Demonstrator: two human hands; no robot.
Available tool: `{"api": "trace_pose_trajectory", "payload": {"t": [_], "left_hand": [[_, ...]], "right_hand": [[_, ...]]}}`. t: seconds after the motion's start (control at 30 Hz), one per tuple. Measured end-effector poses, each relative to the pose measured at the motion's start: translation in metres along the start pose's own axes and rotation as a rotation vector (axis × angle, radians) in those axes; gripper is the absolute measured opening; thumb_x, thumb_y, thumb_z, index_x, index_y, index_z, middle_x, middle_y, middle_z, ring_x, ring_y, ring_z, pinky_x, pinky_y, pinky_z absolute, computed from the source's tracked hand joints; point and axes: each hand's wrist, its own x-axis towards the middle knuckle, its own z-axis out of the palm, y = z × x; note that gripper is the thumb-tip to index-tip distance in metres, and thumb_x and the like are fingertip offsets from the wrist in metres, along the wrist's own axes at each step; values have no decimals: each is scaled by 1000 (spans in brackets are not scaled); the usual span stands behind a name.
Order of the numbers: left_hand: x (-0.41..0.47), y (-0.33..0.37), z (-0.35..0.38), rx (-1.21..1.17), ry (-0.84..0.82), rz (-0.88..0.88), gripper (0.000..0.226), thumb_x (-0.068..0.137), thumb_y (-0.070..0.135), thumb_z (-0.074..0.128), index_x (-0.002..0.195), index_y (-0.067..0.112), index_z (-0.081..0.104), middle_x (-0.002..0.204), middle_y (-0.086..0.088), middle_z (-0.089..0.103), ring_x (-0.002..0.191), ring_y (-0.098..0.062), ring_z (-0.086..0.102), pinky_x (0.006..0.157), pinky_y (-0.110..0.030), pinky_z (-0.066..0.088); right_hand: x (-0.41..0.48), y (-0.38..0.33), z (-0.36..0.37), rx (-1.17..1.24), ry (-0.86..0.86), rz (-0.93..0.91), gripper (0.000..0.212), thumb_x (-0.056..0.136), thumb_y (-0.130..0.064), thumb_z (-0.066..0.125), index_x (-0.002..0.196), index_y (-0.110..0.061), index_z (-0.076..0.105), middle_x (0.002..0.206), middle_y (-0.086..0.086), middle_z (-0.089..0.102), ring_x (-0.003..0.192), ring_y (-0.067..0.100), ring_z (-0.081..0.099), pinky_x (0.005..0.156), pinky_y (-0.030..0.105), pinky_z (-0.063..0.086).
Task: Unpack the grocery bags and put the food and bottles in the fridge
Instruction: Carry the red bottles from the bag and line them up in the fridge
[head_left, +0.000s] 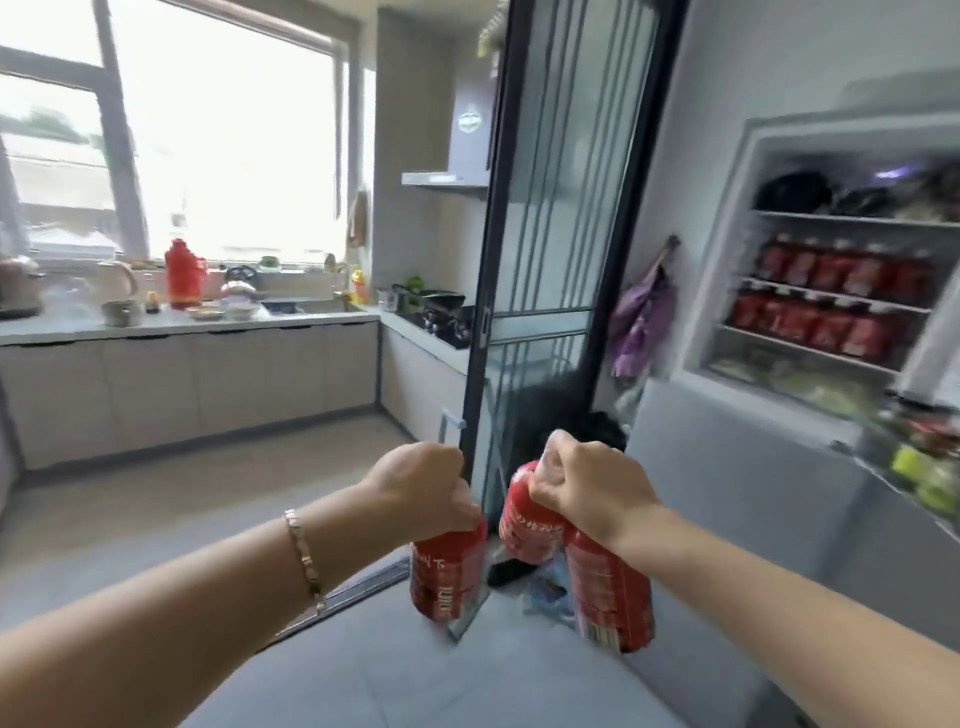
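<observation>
In the head view the left hand (426, 491) hangs low near the middle, its fingers (464, 506) curled tight round the top of a red bottle (448, 574) that dangles below the fist over the grey floor (363, 675). Just beside it the right hand (589, 493) grips two more by their necks: the inner bottle (530, 525) tilts toward the left hand, and the outer bottle (610, 597) hangs lower, under the wrist. A thin bracelet (304, 556) circles the left wrist. Along the right edge stands the fridge (727, 249), its door open. Dark, blurred things (795, 195) fill its top shelf. Each of the two shelves below carries a line of red bottles, an upper row (841, 270) and a lower row (810, 330). Under them a clear drawer (753, 371) holds pale green produce, too blurred to name. The door bin (872, 467) at the far right holds yellow-green items. A purple bag (641, 322) hangs on the wall between the fridge and a glass sliding door (561, 208). Beyond that door the tabletop (78, 330) under the window carries a red flask (179, 275), a pale kettle (117, 278) and some small bowls.
</observation>
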Motion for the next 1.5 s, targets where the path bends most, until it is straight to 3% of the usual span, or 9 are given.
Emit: {"api": "trace_pose_trajectory", "payload": {"t": [0.13,0.27,0.37,0.5,0.73,0.9,1.07,1.27,1.5], "left_hand": [[96,65,6,57,-18,254,25,87,33,58,97,10,57,96,-3,61,91,-21,60,69,-28,49],[180,116,6,-133,21,271,29,85,37,57,81,9,51,72,1,47,75,-20,53,57,-25,42],[253,145,8,-221,39,341,33,80,36,61,67,12,42,72,-4,52,74,-26,56,60,-29,44],[353,180,4,-232,76,457,31,82,39,61,77,12,47,74,0,49,82,-26,59,63,-27,43],[520,239,-18,-349,152,575,38,88,45,54,106,12,56,105,-6,63,98,-24,60,77,-30,45],[610,287,-17,-436,200,627,40,91,42,51,113,8,52,107,-8,61,100,-27,59,73,-30,40],[694,339,-3,-428,291,701,40,94,42,46,112,6,50,106,-11,62,97,-28,59,71,-31,40],[794,418,-2,-363,379,764,51,94,42,28,117,2,49,110,-13,59,100,-32,57,76,-36,41],[902,494,-21,-362,490,713,34,101,30,39,117,2,51,113,-16,53,106,-33,52,81,-37,42]], "right_hand": [[31,97,-12,-22,2,213,31,85,-41,57,100,-15,55,101,5,65,95,29,60,71,30,39],[64,174,-21,2,85,382,34,83,-39,59,100,-10,57,100,8,64,95,30,59,73,31,44],[97,225,-30,-32,164,483,32,82,-39,59,96,-11,56,94,5,61,90,27,58,67,28,38],[149,285,-44,-82,245,590,28,82,-41,59,91,-16,53,90,2,57,91,26,58,69,29,39],[243,387,-67,-116,344,723,24,81,-43,55,73,-23,46,68,-12,49,73,18,53,63,28,37],[293,464,-76,-119,409,823,26,82,-41,58,74,-18,49,76,-2,60,71,18,59,61,29,43],[337,548,-74,-119,483,854,33,83,-35,60,62,-17,40,63,-6,50,61,13,50,52,26,32],[392,660,-89,-193,518,871,19,82,-36,56,76,-20,50,69,-8,52,65,14,51,56,27,37],[472,762,-125,-249,704,864,26,83,-40,59,94,-17,56,83,-5,56,80,19,53,61,27,33]]}}
